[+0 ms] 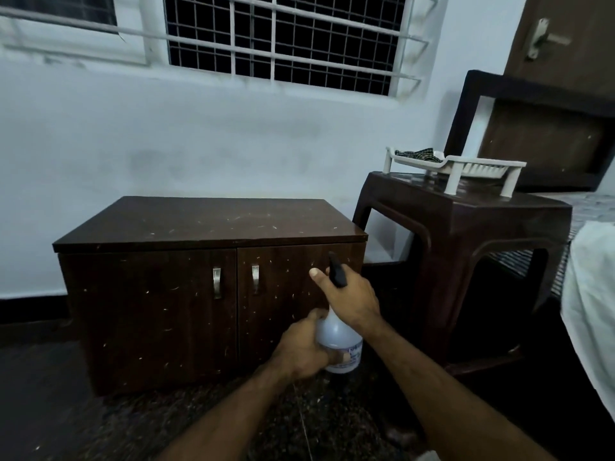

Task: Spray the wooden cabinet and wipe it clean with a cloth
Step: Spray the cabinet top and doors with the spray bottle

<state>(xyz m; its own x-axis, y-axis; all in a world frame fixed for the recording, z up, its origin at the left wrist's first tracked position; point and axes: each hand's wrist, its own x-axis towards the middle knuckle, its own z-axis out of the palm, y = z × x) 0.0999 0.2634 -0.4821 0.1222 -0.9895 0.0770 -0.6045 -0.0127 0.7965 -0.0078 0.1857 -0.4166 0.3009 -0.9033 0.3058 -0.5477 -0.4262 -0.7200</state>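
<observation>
Head view, the only one. Step in hand was judged to be spraying: the bottle [339, 341] was held upright in front of the right door of the cabinet [206, 224], low and near the floor.

To do it well: the nozzle [336, 271] should be aimed at the wood before any squeeze; from this angle it could not be told exactly where it pointed. Top and both doors were speckled with pale flecks, so cover was judged needed over all three faces, in light passes so liquid would not run down the doors. The bottle body should be kept steady from below while the trigger is worked from above.

Grip: the left hand [301, 352] was closed round the lower body of the bottle, fingers wrapped over the label. The right hand [349, 296] was curled over the black spray head, thumb raised beside it; whether the trigger was already pressed could not be told. No spray mist was seen.

The cloth [421, 154] was seen lying in the white rack [479, 168] on the brown tabletop [482, 202] to the right of the cabinet, well apart from both hands. It was judged reachable for the wipe once a hand is freed from the bottle.
</observation>
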